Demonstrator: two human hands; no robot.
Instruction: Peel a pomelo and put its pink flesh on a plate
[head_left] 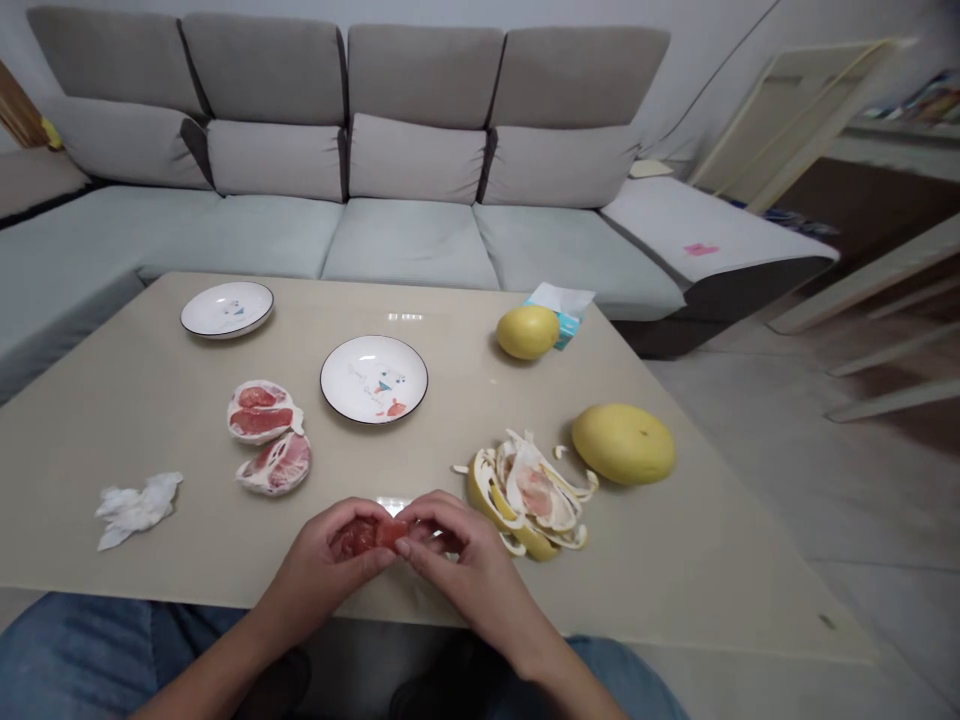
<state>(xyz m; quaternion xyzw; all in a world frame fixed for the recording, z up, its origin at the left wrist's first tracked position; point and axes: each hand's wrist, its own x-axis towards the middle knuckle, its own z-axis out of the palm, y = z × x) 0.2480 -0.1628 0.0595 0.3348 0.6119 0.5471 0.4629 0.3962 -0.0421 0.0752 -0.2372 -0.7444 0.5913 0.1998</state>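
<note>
Over the near edge of the table, my left hand (pixel 335 555) curls around a red piece of pomelo flesh (pixel 369 537). My right hand (pixel 452 545) meets it from the other side, thumb and fingers pinching the right end of the same piece. Ahead and to the left lie two chunks of peeled pomelo (pixel 274 465), red flesh showing through white pith. A heap of yellow and white pomelo peel (pixel 525 500) rests to the right of my hands. Beyond my hands is a white plate (pixel 352 360) with a small printed picture and some red at its lower edge.
Another white plate (pixel 206 312) stands at the far left. Two whole yellow pomelos, a near one (pixel 624 443) and a far one (pixel 528 332), sit at the right. Behind the far one is a tissue pack (pixel 568 330). A crumpled tissue (pixel 139 508) lies left. A grey sofa (pixel 405 240) borders the table.
</note>
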